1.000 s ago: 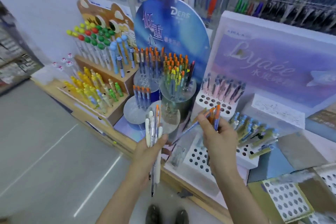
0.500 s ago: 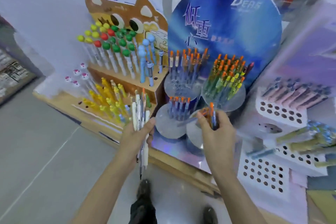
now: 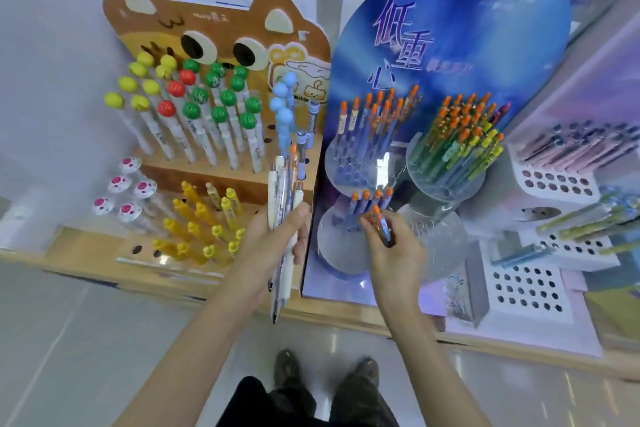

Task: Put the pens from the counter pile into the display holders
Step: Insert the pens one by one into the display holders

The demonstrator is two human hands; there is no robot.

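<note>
My left hand (image 3: 273,246) grips a bundle of several pens (image 3: 285,191), white and clear with one orange cap, held upright in front of the brown display's right end. My right hand (image 3: 394,253) pinches a few orange-capped pens (image 3: 382,224) just over the low round clear holder (image 3: 334,246) of the blue display, which holds several orange-capped pens (image 3: 370,198). Two taller round holders behind, one on the left (image 3: 360,177) and one on the right (image 3: 446,180), are filled with more pens.
A brown cat-faced display (image 3: 221,45) at left carries ball-topped and yellow pens. White perforated holders (image 3: 526,288) stand at right, some holes bare. The blue round sign (image 3: 450,28) rises behind. The wooden counter edge (image 3: 346,315) runs in front; my shoes (image 3: 287,367) are below.
The camera has moved closer and shifted left toward the blue display. My right hand lowered its pens to the low round holder; my left hand moved up with its bundle.
</note>
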